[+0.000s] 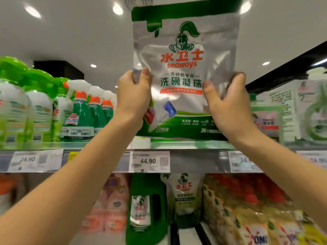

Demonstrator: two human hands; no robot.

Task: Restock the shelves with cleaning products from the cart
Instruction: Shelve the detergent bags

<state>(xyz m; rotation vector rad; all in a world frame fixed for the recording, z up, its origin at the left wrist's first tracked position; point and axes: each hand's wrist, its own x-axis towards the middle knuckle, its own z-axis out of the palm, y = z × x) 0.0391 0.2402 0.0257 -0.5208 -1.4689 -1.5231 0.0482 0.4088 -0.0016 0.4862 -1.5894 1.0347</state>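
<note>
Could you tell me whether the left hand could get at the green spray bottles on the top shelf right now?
Probably not yet: the left hand grips the Seaways pouch. Otherwise the spray bottles stand unobstructed beside it.

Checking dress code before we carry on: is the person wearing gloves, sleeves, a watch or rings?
No gloves: the left hand and right hand are bare, with short, unpainted nails. No rings, watch or wristband show on the parts in view. The left forearm and right forearm are bare too; no sleeve reaches into view.
</note>
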